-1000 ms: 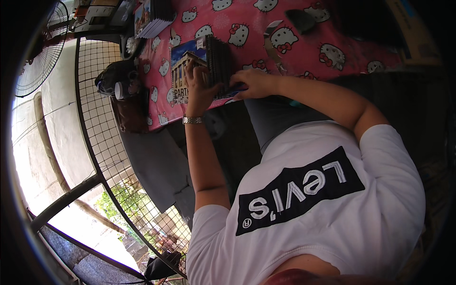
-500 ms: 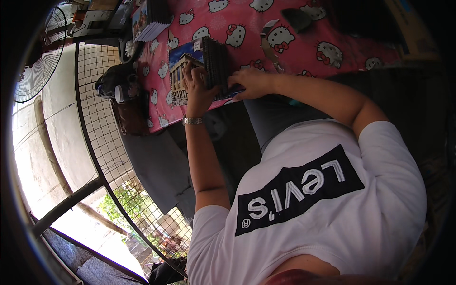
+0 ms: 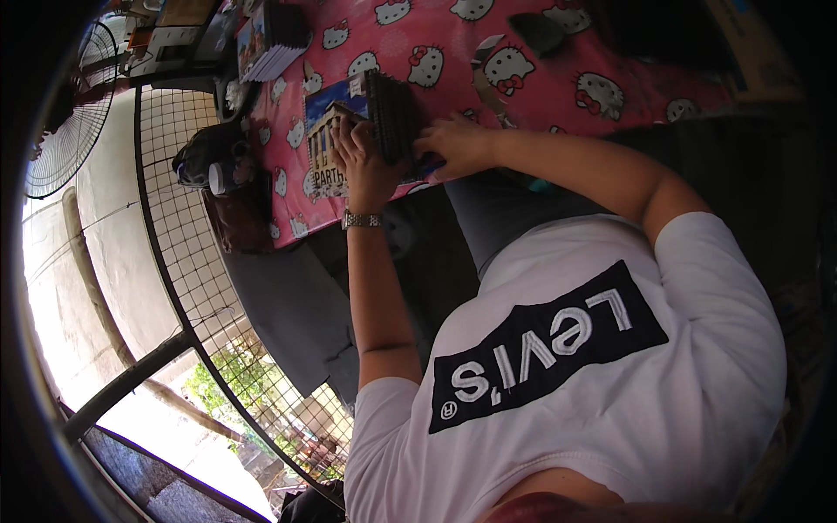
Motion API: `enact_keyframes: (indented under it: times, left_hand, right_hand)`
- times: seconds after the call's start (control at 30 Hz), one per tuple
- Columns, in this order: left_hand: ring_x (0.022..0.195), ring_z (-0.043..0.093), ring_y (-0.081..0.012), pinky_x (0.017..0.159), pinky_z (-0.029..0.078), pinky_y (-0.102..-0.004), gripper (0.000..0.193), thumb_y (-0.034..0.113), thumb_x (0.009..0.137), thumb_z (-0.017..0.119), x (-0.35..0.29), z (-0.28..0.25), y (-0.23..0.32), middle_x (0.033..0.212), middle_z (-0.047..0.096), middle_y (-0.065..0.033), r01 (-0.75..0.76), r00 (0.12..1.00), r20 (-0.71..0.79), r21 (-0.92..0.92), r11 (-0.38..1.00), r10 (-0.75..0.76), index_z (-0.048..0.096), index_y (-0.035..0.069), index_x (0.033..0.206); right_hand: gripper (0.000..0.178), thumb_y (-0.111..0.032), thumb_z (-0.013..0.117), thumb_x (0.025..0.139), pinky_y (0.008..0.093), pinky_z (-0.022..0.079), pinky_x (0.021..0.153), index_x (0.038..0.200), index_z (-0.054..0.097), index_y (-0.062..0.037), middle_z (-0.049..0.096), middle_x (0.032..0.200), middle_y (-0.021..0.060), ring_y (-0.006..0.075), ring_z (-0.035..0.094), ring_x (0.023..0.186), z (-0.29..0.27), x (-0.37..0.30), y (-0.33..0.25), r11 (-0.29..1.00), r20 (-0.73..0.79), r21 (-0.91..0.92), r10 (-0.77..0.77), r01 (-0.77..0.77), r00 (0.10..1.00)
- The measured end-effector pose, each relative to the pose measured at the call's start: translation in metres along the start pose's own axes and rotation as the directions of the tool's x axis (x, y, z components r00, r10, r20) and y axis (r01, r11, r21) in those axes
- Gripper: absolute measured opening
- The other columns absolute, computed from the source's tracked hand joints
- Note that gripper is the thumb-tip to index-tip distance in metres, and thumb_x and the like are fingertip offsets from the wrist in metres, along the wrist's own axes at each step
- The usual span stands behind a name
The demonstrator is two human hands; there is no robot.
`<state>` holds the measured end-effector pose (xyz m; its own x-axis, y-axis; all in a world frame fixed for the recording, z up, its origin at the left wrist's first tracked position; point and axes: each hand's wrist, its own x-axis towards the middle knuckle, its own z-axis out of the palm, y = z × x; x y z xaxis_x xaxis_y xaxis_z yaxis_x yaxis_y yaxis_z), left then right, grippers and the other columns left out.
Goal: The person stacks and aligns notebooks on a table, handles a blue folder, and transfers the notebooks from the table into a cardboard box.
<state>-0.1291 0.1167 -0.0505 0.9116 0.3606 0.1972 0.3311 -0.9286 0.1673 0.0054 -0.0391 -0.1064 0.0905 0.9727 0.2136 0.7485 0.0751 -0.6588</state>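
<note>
A stack of spiral notebooks (image 3: 327,109) lies near the table's front edge; the top cover pictures a columned stone temple under a blue sky. Across that cover rests my left hand (image 3: 359,161), fingers apart and slightly bent, a metal watch on the wrist. The black spiral bindings face right. At the stack's right near corner, my right hand (image 3: 458,148) is curled, with thumb and fingers around a dark bluish notebook edge (image 3: 429,164). That edge is mostly hidden by the fingers.
A pink cartoon-cat tablecloth (image 3: 445,30) covers the table. Another notebook stack (image 3: 266,44) stands at the far left. A dark bag (image 3: 209,152) and white cup (image 3: 222,177) sit at the left edge. Beyond are a fan (image 3: 74,113) and wire mesh (image 3: 187,174). A cardboard box (image 3: 763,61) is far right.
My left hand has shifted slightly right and down over the cover. My right hand has moved a little left against the stack. The whole view has tilted slightly.
</note>
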Motion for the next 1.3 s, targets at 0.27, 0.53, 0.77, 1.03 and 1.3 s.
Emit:
enact_keyframes:
  times: [0.27, 0.53, 0.77, 1.03, 1.3]
  left_hand:
    - [0.140, 0.019, -0.0506, 0.111, 0.013, -0.0624, 0.080, 0.032, 0.062, 0.084, -0.001, -0.003, -0.001, 0.148, 0.028, -0.0251, 0.019, 0.999, 0.033, 0.005, 1.000, -0.019, 0.040, 0.012, 0.126]
    - [0.141, 0.021, -0.0436, 0.114, 0.014, -0.0565, 0.084, 0.024, 0.059, 0.083, 0.000, -0.002, 0.003, 0.147, 0.030, -0.0222, 0.027, 0.999, 0.016, 0.079, 0.997, -0.029, 0.036, 0.013, 0.128]
    - [0.140, 0.024, -0.0470, 0.113, 0.018, -0.0584, 0.100, 0.038, 0.061, 0.084, -0.003, -0.001, -0.002, 0.148, 0.029, -0.0249, 0.015, 1.000, 0.016, 0.094, 0.995, -0.017, 0.031, 0.012, 0.141]
    - [0.140, 0.023, -0.0508, 0.108, 0.020, -0.0669, 0.111, 0.059, 0.066, 0.077, 0.004, 0.000, 0.025, 0.152, 0.027, -0.0265, 0.102, 0.990, 0.064, 0.317, 0.943, -0.129, 0.021, 0.020, 0.154]
    - [0.138, 0.025, -0.0514, 0.105, 0.024, -0.0684, 0.108, 0.057, 0.063, 0.080, 0.002, 0.006, 0.022, 0.150, 0.028, -0.0256, 0.091, 0.995, 0.019, 0.309, 0.947, -0.102, 0.027, 0.019, 0.150]
  right_hand:
    - [0.050, -0.044, 0.072, 0.077, 0.0544, 0.039, 0.096, 0.115, 0.063, -0.0122, 0.067, 0.102, 0.0120, 0.0319, 0.062, 0.107, 0.002, 0.007, 0.001, 0.944, 0.283, 0.205, 0.194, -0.257, 0.939]
    - [0.048, -0.042, 0.071, 0.078, 0.0546, 0.037, 0.098, 0.115, 0.062, -0.0136, 0.064, 0.111, 0.0108, 0.0313, 0.057, 0.115, 0.009, -0.003, -0.005, 0.986, 0.159, 0.053, 0.147, -0.157, 0.976]
    - [0.050, -0.042, 0.073, 0.076, 0.0555, 0.033, 0.104, 0.118, 0.062, -0.0160, 0.059, 0.120, 0.0096, 0.0317, 0.050, 0.123, -0.002, 0.007, -0.005, 0.957, 0.335, 0.090, 0.230, -0.274, 0.914]
    - [0.056, -0.042, 0.077, 0.074, 0.0531, 0.034, 0.104, 0.121, 0.061, -0.0171, 0.059, 0.120, 0.0078, 0.0302, 0.050, 0.123, 0.006, -0.001, 0.007, 0.995, 0.119, -0.070, 0.077, -0.069, 0.990]
    - [0.056, -0.039, 0.077, 0.072, 0.0509, 0.035, 0.104, 0.121, 0.061, -0.0167, 0.059, 0.123, 0.0064, 0.0283, 0.051, 0.122, 0.011, -0.002, 0.014, 0.998, 0.083, -0.026, 0.052, -0.050, 0.995]
